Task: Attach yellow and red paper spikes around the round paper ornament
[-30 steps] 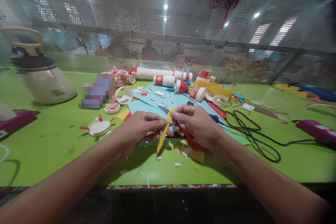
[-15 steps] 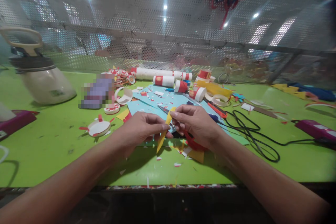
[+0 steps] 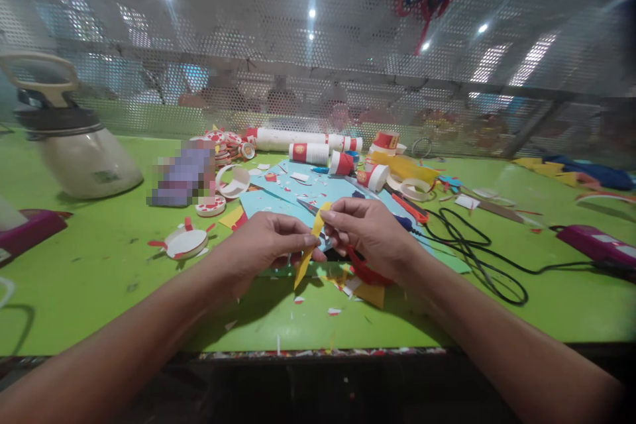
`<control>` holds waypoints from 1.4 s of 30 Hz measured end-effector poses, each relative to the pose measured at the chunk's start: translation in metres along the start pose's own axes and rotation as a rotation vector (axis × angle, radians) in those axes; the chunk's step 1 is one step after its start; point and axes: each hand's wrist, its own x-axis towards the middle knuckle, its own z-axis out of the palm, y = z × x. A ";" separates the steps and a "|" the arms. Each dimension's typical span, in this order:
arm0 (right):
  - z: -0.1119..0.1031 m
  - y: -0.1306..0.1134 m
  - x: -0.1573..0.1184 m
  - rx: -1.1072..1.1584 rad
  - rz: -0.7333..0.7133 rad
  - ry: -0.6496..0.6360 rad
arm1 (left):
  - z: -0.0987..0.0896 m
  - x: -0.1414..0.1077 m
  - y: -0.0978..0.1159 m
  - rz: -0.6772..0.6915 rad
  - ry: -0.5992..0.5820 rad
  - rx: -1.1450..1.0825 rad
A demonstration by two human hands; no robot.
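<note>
A narrow yellow paper strip [image 3: 303, 269], pointed at its lower end, slants between my two hands over the green table. My left hand [image 3: 271, 238] pinches it near the middle with thumb and fingers. At the strip's upper end, the thumb and fingertips of my right hand [image 3: 370, 228] close on it. Red-handled scissors [image 3: 365, 270] show under my right hand; whether they lie on the table or hang from that hand I cannot tell. Beneath both hands are light blue paper sheets [image 3: 268, 195] with scattered scraps, and a yellow paper piece [image 3: 372, 295] sits just below.
Red and white paper cups [image 3: 308, 152] lie at the back, near a white tape roll [image 3: 416, 190] and an orange cutter [image 3: 407, 207]. A black cord [image 3: 477, 248] loops at right. A cut cup base [image 3: 186, 243] and a spray bottle [image 3: 89, 156] stand left.
The whole view shifts very slightly. Both hands keep their pinch on the yellow paper strip, with almost no movement.
</note>
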 end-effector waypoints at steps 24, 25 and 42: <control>0.006 0.000 -0.001 -0.127 -0.019 0.056 | 0.000 -0.001 -0.001 0.094 -0.003 -0.029; 0.006 0.001 -0.001 -0.123 -0.023 0.054 | 0.000 -0.001 -0.002 0.100 0.004 -0.038; 0.012 -0.004 -0.003 -0.228 -0.035 0.079 | 0.000 0.003 -0.004 0.056 0.118 0.046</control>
